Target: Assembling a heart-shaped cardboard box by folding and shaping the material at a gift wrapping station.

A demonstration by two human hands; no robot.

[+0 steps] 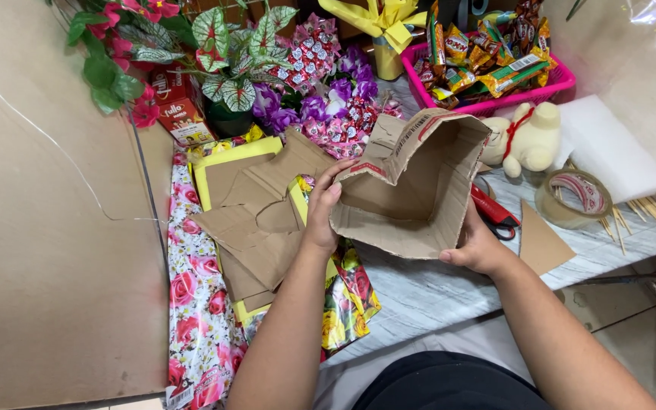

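Along the tabletop's [419, 292] left edge lies flowered wrapping paper [195, 304] with flat cardboard cutouts [256, 220] on top. My left hand [320, 216] closes its fingers on the left rim of a bent cardboard shell [411, 186], raised over the tabletop's middle. My right hand [476, 247] grips its lower right corner. Red scissors [495, 212] and a tape roll [571, 199] lie toward the right edge.
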